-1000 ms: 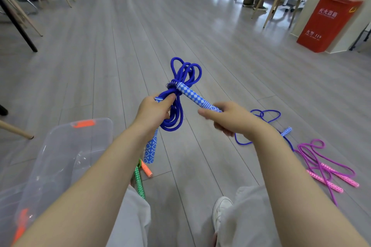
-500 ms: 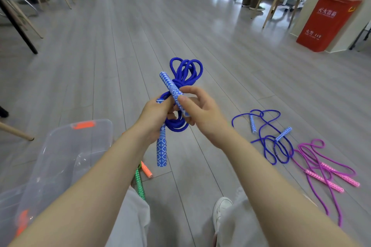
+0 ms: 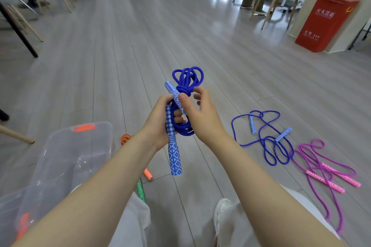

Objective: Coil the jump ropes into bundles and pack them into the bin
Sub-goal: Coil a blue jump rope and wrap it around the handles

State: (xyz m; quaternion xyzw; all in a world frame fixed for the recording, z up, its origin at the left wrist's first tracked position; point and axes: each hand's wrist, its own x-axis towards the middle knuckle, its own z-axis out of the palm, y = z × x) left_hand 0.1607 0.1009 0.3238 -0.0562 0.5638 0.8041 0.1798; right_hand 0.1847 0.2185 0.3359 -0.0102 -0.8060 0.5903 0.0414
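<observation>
Gripping the coiled blue jump rope [image 3: 185, 94] above the floor, your left hand [image 3: 158, 124] hides its middle; your right hand [image 3: 197, 114] pinches one handle [image 3: 174, 94]; the bin [image 3: 60, 158] is cut off lower left

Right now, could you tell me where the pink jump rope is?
The pink jump rope lies loose on the floor at lower right, beside the uncoiled blue rope.

Coiled blue jump rope [image 3: 185, 84] aloft, patterned handles crossed; clear bin [image 3: 60, 158] lower left, seemingly empty.
</observation>
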